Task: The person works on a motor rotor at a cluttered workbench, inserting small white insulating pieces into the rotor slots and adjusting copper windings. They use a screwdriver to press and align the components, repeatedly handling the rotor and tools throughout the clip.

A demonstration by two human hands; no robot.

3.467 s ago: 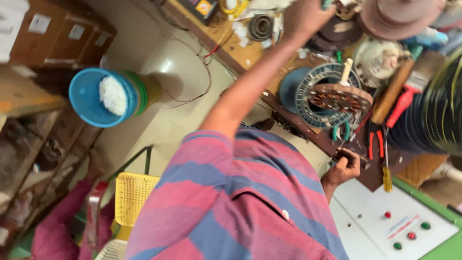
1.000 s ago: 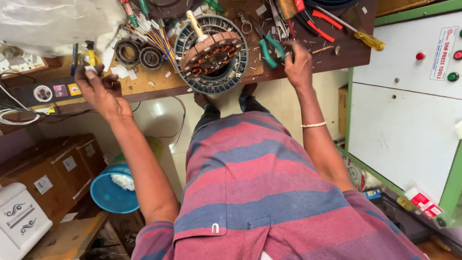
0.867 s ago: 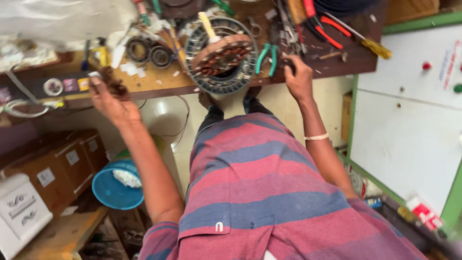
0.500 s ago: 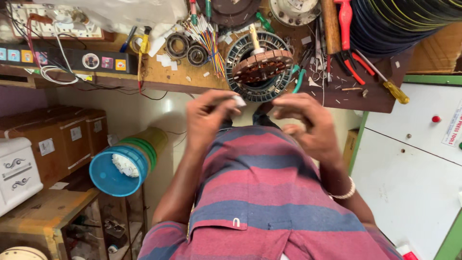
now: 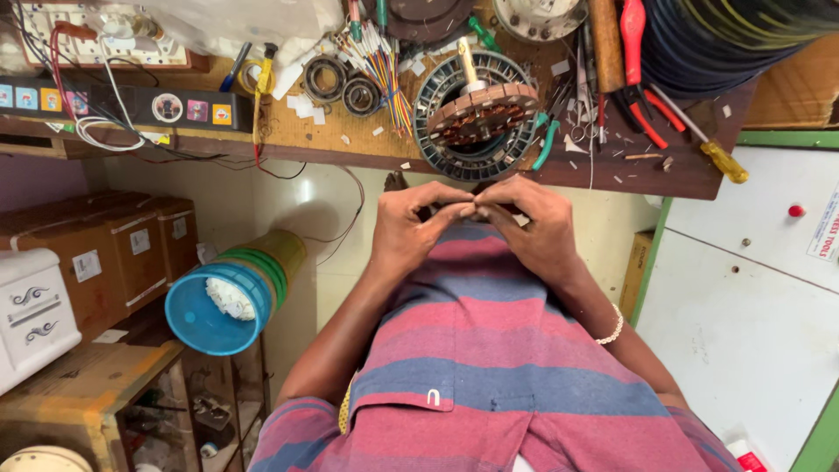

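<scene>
Between both hands, just below bench edge: small item pinched at meeting fingertips, left hand (image 5: 409,229) and right hand (image 5: 533,229) pressed together over it. Item judged tiny, light, easily dropped; fingertip pinch suited. Item itself hidden by fingers; kind cannot be told. Beyond hands: stator ring (image 5: 476,114), partly cut by clutter.

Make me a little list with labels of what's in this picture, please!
place: a cluttered wooden workbench
left hand: raised below the bench edge, fingertips meeting the other hand's
right hand: fingertips pinched against the left hand's
held thing: something tiny between the fingertips, too small to tell
straight ahead: a round motor winding ring with a shaft
right of the ring: red-handled pliers and a yellow-handled screwdriver
left of the ring: two bearing rings, coloured wires
lower left: blue and green buckets
</scene>
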